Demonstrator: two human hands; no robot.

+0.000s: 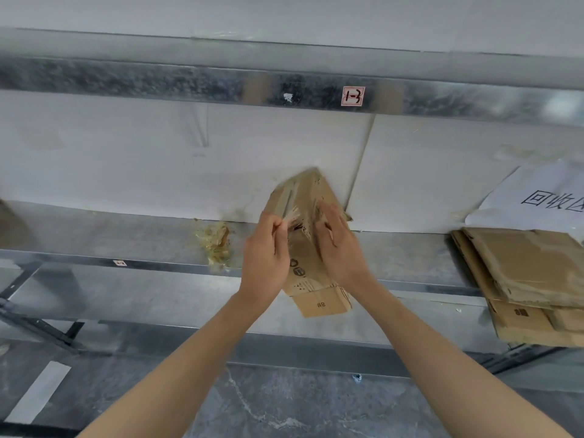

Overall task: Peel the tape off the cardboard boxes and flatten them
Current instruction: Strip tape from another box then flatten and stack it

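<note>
A small brown cardboard box (305,191) with black print lies collapsed on the metal shelf (126,245), tilted with its far end against the white back wall. My left hand (265,257) pinches a strip of clear tape (292,216) that stretches off the box's top face. My right hand (339,245) presses on the box with straight fingers, holding it down. The middle of the box is hidden behind both hands.
A crumpled wad of peeled tape (216,241) lies on the shelf to the left of the box. A stack of flattened cardboard (521,279) sits at the right, below a white paper sign (543,194). Another metal shelf beam (189,83) runs overhead.
</note>
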